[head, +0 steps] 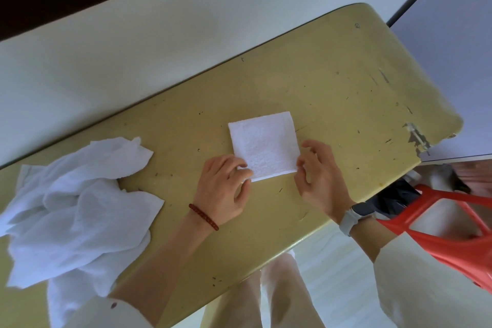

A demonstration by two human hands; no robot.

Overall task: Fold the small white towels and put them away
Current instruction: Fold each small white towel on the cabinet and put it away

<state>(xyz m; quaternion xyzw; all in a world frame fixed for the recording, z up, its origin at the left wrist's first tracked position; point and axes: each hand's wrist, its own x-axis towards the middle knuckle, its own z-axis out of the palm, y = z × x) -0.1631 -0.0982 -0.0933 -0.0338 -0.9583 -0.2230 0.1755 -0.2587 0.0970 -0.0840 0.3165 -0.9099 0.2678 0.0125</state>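
A small white towel (263, 145), folded into a neat square, lies flat in the middle of the yellow-green table (332, 82). My left hand (225, 188) pinches its near left corner between thumb and fingers. My right hand (318, 172) touches the near right corner with its fingertips, fingers curled. A loose heap of unfolded white towels (77, 208) lies at the left end of the table, apart from both hands.
The table top is scratched, with a chipped spot near its right edge (415, 137). A white wall (133, 48) runs along the far side. An orange plastic stool or basket frame (452, 231) stands by my right forearm, beyond the table's near edge.
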